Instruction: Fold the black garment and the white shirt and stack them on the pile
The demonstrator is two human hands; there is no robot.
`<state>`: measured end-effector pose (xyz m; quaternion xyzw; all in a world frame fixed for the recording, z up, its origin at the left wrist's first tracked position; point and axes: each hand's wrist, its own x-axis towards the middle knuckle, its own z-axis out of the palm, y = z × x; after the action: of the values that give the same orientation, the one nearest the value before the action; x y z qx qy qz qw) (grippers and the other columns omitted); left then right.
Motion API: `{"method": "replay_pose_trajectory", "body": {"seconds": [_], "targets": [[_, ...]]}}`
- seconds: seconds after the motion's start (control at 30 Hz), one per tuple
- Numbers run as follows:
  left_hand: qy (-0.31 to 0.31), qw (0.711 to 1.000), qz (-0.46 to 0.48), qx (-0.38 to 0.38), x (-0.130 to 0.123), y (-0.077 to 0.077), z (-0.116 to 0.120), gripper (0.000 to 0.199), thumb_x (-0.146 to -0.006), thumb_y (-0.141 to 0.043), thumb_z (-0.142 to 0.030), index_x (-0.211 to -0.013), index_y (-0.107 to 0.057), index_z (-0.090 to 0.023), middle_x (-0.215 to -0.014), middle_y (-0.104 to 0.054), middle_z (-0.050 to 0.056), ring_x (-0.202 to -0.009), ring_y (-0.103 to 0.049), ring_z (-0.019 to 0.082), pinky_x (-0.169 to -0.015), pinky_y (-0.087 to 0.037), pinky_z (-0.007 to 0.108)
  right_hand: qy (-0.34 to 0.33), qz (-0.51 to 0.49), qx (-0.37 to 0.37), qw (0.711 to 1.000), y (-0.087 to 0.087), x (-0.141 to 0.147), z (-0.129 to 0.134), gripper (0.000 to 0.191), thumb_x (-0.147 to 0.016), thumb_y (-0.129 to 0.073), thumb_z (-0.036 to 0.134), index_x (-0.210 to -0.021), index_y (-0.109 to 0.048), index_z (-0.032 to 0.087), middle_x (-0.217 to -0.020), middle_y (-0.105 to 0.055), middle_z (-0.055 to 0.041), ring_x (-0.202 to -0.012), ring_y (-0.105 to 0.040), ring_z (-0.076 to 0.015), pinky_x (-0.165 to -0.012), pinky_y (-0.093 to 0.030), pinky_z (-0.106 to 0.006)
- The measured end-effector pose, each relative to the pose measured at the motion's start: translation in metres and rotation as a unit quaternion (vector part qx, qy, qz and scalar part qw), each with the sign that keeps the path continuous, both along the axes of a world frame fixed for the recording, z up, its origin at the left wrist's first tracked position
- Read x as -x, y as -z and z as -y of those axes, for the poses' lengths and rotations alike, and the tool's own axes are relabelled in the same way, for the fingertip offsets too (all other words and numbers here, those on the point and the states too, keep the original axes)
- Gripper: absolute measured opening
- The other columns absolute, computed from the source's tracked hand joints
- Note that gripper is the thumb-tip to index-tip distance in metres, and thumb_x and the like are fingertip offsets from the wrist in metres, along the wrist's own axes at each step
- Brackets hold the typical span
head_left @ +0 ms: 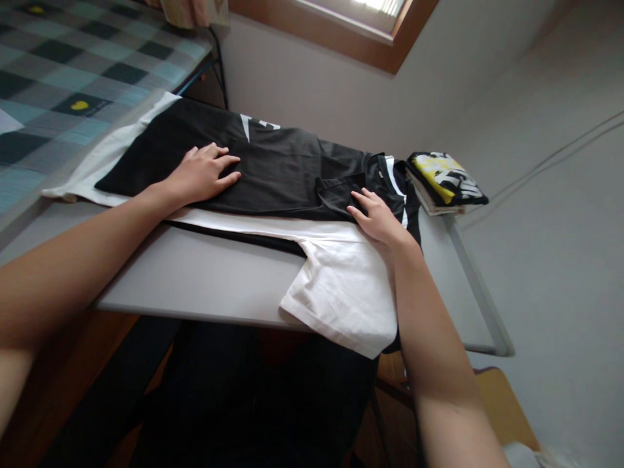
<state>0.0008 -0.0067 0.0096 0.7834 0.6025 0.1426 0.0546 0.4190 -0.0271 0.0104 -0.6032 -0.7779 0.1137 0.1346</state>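
A black shirt (287, 166) with a white print lies folded lengthwise along the table. Beneath it is a white shirt (351, 286), whose short sleeve spreads toward me and hangs over the table's front edge. My left hand (207, 172) rests flat on the left half of the black shirt, fingers spread. Near the collar end, my right hand (375, 214) lies on the black shirt with its fingers apart, the wrist beside the white sleeve. Neither hand grips anything.
Folded clothes (446, 179) with a yellow, black and white print sit at the right back of the grey table (205, 273). A bed with a checked cover (112, 49) stands at the far left. Behind are a wall and a window; a yellowish seat (504, 403) is at lower right.
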Motion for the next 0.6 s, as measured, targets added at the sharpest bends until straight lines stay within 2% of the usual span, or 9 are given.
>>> {"method": "replay_pose_trajectory", "body": {"seconds": [0.27,0.33,0.47,0.6], "targets": [[-0.005,1.000,0.026,0.007,-0.0017,-0.0020,0.0010,0.068,-0.091,-0.034,-0.070,-0.137,-0.063,-0.030,-0.151,-0.055,0.004,-0.154,-0.026,0.033,-0.124,-0.017,0.055,-0.001,-0.003,0.001,1.000,-0.0010,-0.0002,0.0004,0.065,-0.097,-0.055,0.056,-0.149,-0.055,0.017,-0.161,-0.042,-0.0156,-0.151,-0.034,-0.0341,-0.125,-0.027,-0.052],[0.000,0.999,0.028,0.018,-0.0015,-0.0029,0.0009,0.076,-0.087,-0.029,-0.078,-0.127,-0.070,-0.027,-0.146,-0.059,0.002,-0.157,-0.019,0.031,-0.124,-0.014,0.055,-0.001,-0.004,0.000,1.000,-0.0010,-0.0003,0.0004,0.066,-0.097,-0.055,0.057,-0.149,-0.055,0.017,-0.161,-0.042,-0.0156,-0.151,-0.034,-0.0343,-0.125,-0.027,-0.052],[0.014,0.998,0.009,0.054,-0.0013,-0.0050,0.0006,0.102,-0.075,-0.010,-0.092,-0.104,-0.076,-0.020,-0.139,-0.065,-0.004,-0.158,0.006,0.028,-0.123,-0.005,0.051,-0.002,-0.006,-0.001,1.000,-0.0007,-0.0005,-0.0002,0.064,-0.097,-0.055,0.058,-0.149,-0.056,0.020,-0.161,-0.043,-0.0133,-0.151,-0.034,-0.0349,-0.124,-0.027,-0.054],[0.011,0.998,0.002,0.059,-0.0018,-0.0059,0.0010,0.106,-0.073,-0.004,-0.093,-0.097,-0.075,-0.018,-0.138,-0.065,-0.004,-0.157,0.010,0.027,-0.123,-0.004,0.050,-0.004,-0.008,0.003,1.000,-0.0004,-0.0008,-0.0010,0.064,-0.097,-0.054,0.057,-0.149,-0.055,0.021,-0.161,-0.043,-0.0127,-0.151,-0.035,-0.0351,-0.124,-0.027,-0.055]]}}
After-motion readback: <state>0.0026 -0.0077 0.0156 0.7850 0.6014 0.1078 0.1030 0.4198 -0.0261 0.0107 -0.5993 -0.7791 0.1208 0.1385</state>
